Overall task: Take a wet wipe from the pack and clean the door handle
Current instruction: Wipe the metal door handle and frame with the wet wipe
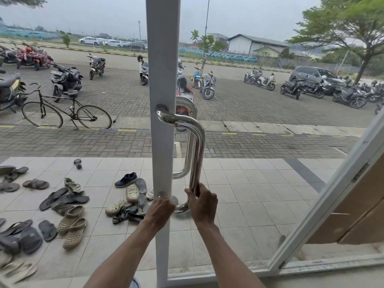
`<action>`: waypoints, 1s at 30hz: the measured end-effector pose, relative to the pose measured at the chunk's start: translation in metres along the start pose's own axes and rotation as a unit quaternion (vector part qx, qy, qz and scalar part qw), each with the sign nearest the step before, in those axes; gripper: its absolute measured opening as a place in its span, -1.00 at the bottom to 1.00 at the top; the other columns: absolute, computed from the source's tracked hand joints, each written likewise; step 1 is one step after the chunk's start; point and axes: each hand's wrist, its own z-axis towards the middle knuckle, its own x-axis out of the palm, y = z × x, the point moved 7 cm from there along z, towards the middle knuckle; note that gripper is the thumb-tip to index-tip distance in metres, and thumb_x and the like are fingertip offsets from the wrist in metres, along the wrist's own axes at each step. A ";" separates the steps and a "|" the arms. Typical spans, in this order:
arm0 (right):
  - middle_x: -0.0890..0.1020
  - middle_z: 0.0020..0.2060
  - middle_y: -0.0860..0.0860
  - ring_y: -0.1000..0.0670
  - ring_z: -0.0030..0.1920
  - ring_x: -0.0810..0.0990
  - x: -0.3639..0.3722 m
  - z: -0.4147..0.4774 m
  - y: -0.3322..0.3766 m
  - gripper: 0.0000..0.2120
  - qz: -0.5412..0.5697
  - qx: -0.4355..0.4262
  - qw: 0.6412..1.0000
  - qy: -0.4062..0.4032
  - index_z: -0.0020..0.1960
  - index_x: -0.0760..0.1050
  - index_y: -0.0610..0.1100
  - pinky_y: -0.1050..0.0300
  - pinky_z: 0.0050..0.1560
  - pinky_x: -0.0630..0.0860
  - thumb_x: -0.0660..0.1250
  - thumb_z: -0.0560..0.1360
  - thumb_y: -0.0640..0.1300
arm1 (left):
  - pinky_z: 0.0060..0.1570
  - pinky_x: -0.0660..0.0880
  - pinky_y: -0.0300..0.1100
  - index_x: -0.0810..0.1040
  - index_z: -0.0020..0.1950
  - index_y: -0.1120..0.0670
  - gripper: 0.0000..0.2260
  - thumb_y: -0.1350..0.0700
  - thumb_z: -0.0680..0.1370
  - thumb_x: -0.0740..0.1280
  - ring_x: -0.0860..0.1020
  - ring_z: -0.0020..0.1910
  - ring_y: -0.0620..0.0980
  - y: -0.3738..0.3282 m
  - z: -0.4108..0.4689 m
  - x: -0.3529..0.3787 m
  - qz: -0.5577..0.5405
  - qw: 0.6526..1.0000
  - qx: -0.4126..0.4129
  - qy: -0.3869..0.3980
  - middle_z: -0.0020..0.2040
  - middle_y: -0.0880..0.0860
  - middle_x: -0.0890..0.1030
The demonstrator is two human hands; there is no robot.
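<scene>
Beyond the glass, shoes (126, 179) lie on pale tiles (249, 194). On the white door frame (162, 59) the chrome door handle (198, 146) stands upright, long axis vertical. The left hand (161, 209) curls around its bottom mount, and the right hand (204, 204) grips the bar.

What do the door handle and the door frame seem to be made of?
The door handle looks like polished stainless or chromed steel: mirror-bright, reflecting the surroundings. The door frame is probably painted metal, perhaps aluminium: smooth, flat, pale grey-white.
</scene>
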 end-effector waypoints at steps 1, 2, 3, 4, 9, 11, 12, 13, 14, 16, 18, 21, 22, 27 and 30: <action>0.72 -0.20 0.00 -0.09 -0.15 0.68 0.000 0.000 0.000 -0.79 0.001 0.001 1.000 0.000 -0.04 0.61 -0.06 0.10 -0.10 0.52 0.45 0.43 0.05 | -0.09 0.62 -0.09 0.55 0.00 0.21 -0.82 0.41 0.54 0.21 0.67 -0.14 0.09 -0.002 0.000 0.000 -0.003 1.000 0.003 0.001 -0.14 0.14 0.66; 0.72 -0.20 0.00 -0.10 -0.15 0.68 0.000 -0.001 0.000 -0.79 0.001 0.002 1.000 0.002 -0.04 0.61 -0.06 0.10 -0.10 0.52 0.45 0.43 0.05 | -0.11 0.62 -0.11 0.55 -0.01 0.21 -0.81 0.42 0.53 0.21 0.67 -0.16 0.08 -0.004 0.000 0.000 -0.003 1.000 0.005 0.003 -0.16 0.13 0.66; 0.72 -0.21 0.00 -0.10 -0.16 0.68 0.000 -0.001 0.001 -0.79 0.002 0.003 1.000 0.003 -0.05 0.61 -0.06 0.10 -0.11 0.52 0.45 0.43 0.05 | -0.13 0.62 -0.12 0.56 -0.02 0.21 -0.81 0.42 0.53 0.21 0.67 -0.17 0.08 -0.005 0.000 0.000 0.000 1.000 0.008 0.007 -0.18 0.12 0.66; 0.72 -0.21 0.00 -0.10 -0.16 0.68 0.000 -0.001 0.001 -0.79 0.001 0.004 1.000 0.005 -0.05 0.60 -0.06 0.09 -0.11 0.52 0.45 0.43 0.05 | -0.14 0.61 -0.13 0.56 -0.03 0.21 -0.81 0.42 0.53 0.21 0.67 -0.18 0.07 -0.005 -0.001 0.000 0.004 1.000 0.013 0.010 -0.18 0.12 0.66; 0.72 -0.21 0.01 -0.10 -0.16 0.67 -0.001 -0.001 0.003 -0.80 -0.006 0.006 1.000 0.009 -0.06 0.60 -0.05 0.11 -0.14 0.50 0.46 0.42 0.06 | 0.03 0.57 -0.05 0.59 0.03 0.24 -0.82 0.37 0.52 0.23 0.63 0.02 0.13 0.012 0.002 -0.003 0.046 0.999 0.011 0.011 -0.02 0.18 0.65; 0.72 -0.21 0.01 -0.10 -0.15 0.67 -0.001 0.000 0.003 -0.79 -0.006 0.008 1.000 0.013 -0.06 0.60 -0.05 0.11 -0.14 0.50 0.45 0.42 0.07 | 0.20 0.49 -0.07 0.60 0.04 0.25 -0.82 0.35 0.52 0.25 0.59 0.12 0.12 0.016 0.006 -0.003 0.056 0.998 -0.005 0.018 0.05 0.18 0.65; 0.72 -0.20 0.01 -0.10 -0.14 0.67 -0.001 0.000 0.002 -0.79 -0.006 0.011 1.000 0.017 -0.06 0.60 -0.04 0.10 -0.13 0.50 0.45 0.42 0.07 | 0.25 0.46 -0.08 0.60 0.05 0.25 -0.82 0.34 0.52 0.26 0.59 0.13 0.12 0.016 0.007 -0.003 0.057 0.998 -0.015 0.021 0.06 0.18 0.65; 0.72 -0.20 0.01 -0.10 -0.14 0.67 0.000 0.001 0.002 -0.79 -0.008 0.012 1.000 0.022 -0.06 0.60 -0.04 0.09 -0.12 0.50 0.44 0.43 0.07 | 0.25 0.47 -0.07 0.60 0.07 0.25 -0.81 0.34 0.52 0.26 0.59 0.12 0.14 0.014 0.007 -0.003 0.052 0.998 -0.028 0.027 0.07 0.19 0.65; 0.72 -0.19 0.01 -0.10 -0.13 0.67 0.000 0.001 0.002 -0.79 -0.011 0.012 1.000 0.024 -0.06 0.59 -0.05 0.09 -0.12 0.51 0.44 0.43 0.07 | 0.20 0.51 -0.05 0.59 0.09 0.26 -0.81 0.35 0.53 0.25 0.60 0.10 0.15 0.011 0.006 -0.002 0.047 0.997 -0.046 0.037 0.07 0.20 0.65; 0.72 -0.18 0.01 -0.09 -0.13 0.68 0.000 0.002 0.003 -0.79 -0.013 0.011 1.000 0.023 -0.05 0.60 -0.05 0.10 -0.12 0.52 0.44 0.43 0.07 | 0.08 0.57 -0.06 0.59 0.10 0.26 -0.80 0.36 0.56 0.23 0.65 0.05 0.15 0.004 0.003 -0.001 0.045 0.996 -0.068 0.044 0.04 0.21 0.66; 0.72 -0.16 0.01 -0.09 -0.11 0.68 0.000 0.002 0.002 -0.78 -0.015 0.016 0.999 0.026 -0.04 0.60 -0.05 0.11 -0.11 0.52 0.43 0.44 0.07 | 0.02 0.59 -0.08 0.58 0.08 0.26 -0.78 0.40 0.55 0.19 0.67 0.01 0.14 -0.006 0.003 -0.004 0.038 0.996 -0.073 0.041 -0.02 0.20 0.68; 0.72 -0.15 -0.01 -0.11 -0.09 0.67 0.001 0.002 0.001 -0.77 -0.021 0.028 0.999 0.033 -0.03 0.60 -0.06 0.10 -0.10 0.52 0.43 0.44 0.08 | 0.00 0.59 -0.08 0.59 0.08 0.24 -0.76 0.41 0.55 0.19 0.66 -0.01 0.14 -0.011 0.005 -0.006 0.019 0.995 -0.083 0.043 -0.04 0.19 0.68; 0.72 -0.16 -0.01 -0.11 -0.09 0.67 0.001 0.002 0.001 -0.77 -0.020 0.031 0.999 0.035 -0.03 0.60 -0.06 0.10 -0.10 0.52 0.43 0.43 0.07 | -0.01 0.59 -0.09 0.59 0.09 0.24 -0.77 0.40 0.54 0.21 0.66 -0.01 0.14 -0.012 0.005 -0.007 0.016 0.995 -0.083 0.044 -0.04 0.19 0.68; 0.72 -0.16 -0.01 -0.12 -0.07 0.66 0.003 0.004 0.001 -0.77 -0.024 0.047 0.997 0.061 -0.06 0.59 -0.06 0.08 -0.07 0.52 0.44 0.42 0.08 | 0.17 0.53 -0.04 0.58 0.11 0.23 -0.81 0.35 0.54 0.27 0.63 0.07 0.13 0.000 0.004 -0.011 0.030 0.997 -0.061 0.037 0.02 0.20 0.67; 0.71 -0.14 -0.04 -0.14 -0.04 0.64 0.007 0.007 -0.001 -0.74 -0.029 0.061 0.993 0.093 -0.03 0.59 -0.07 0.05 -0.01 0.54 0.43 0.42 0.09 | 0.53 0.07 0.00 0.60 0.09 0.20 -0.76 0.37 0.56 0.19 0.62 0.11 0.04 0.012 0.007 -0.012 0.071 0.996 -0.047 0.006 0.06 0.15 0.67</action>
